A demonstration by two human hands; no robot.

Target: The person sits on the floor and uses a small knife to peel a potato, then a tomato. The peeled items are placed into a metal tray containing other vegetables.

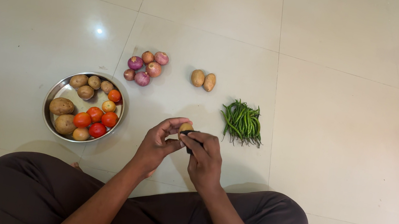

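Potato in hand (186, 127): small and tan, held above the pale tiled floor (328, 124), just in front of the seated person's crossed legs.
Left hand (157, 143): fingers curl narrowly around the potato, pinching it from the left.
Right hand (205, 158): fingers wrap closed around a dark peeler (189, 136), which touches the potato.
Steel bowl (59, 88): sits on the floor to the left and holds potatoes and red and orange tomatoes.
Onions (145, 68): small purple-pink heap beyond the bowl.
Two potatoes (203, 80): side by side on the floor, right of the onions.
Green chillies (242, 122): loose pile to the right of the hands.
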